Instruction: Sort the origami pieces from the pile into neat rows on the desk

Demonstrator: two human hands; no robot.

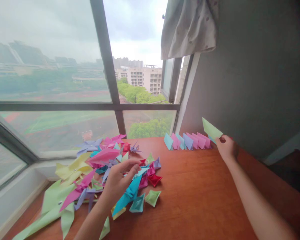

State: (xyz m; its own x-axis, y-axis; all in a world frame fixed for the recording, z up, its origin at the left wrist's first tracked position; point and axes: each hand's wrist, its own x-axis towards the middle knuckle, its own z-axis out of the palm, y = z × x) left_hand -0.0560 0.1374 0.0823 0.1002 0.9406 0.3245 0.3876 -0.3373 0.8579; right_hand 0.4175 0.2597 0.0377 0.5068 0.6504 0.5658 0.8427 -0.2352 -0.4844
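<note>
My right hand (pixel 227 146) is closed on a pale green folded paper (pixel 211 128), raised near the right end of a row of folded papers. A bit of blue shows beneath the green piece. The row (pixel 188 141) of pink, blue and lilac folded papers stands along the back of the table. My left hand (pixel 123 176) hovers over a pile of origami with loosely bent fingers; I make out nothing held in it. Close beneath it are a bright blue folded paper (pixel 130 192), a red paper piece (pixel 155 180) and a green paper piece (pixel 153 198).
Yellow paper pinwheels (pixel 73 167) and large green ones (pixel 55 196) spread over the left of the brown wooden table (pixel 197 196). Windows (pixel 52 76) rise behind it, with a curtain (pixel 188 30) hanging above. A dark wall (pixel 250 76) borders the right side.
</note>
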